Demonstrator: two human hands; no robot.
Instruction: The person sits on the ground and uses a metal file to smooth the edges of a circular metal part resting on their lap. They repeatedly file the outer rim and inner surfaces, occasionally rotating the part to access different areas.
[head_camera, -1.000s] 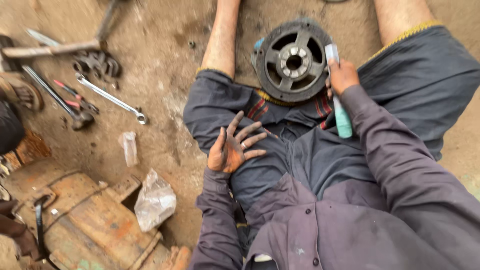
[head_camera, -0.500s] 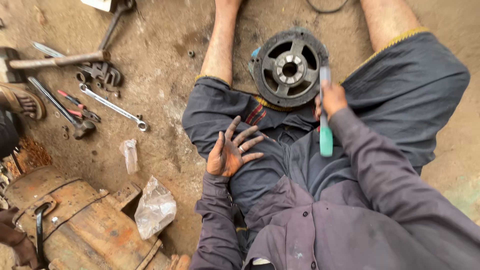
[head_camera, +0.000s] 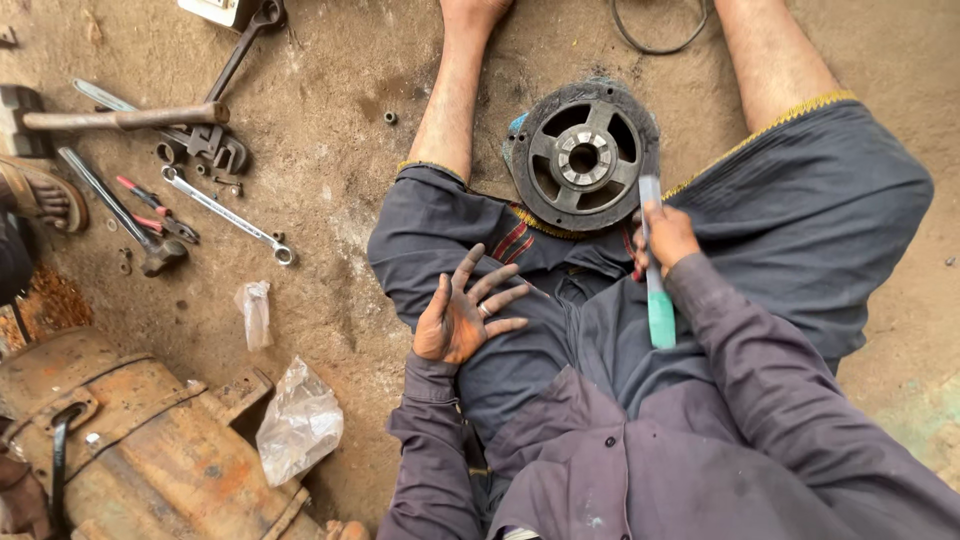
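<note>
Item: round metal hub (head_camera: 583, 157), upper centre of frame, between the legs; judged heavy, rigid, best gripped by its rim. Right hand (head_camera: 668, 238) closed around green-handled tool (head_camera: 656, 290). Left hand (head_camera: 462, 318) spread open, empty, on thigh.

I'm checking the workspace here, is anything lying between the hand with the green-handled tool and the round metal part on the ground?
Nothing visible does. The right hand grips the green-handled tool right at the lower edge of the round metal part, with no object lying between them. The left hand rests open on the thigh, apart from both.
</note>
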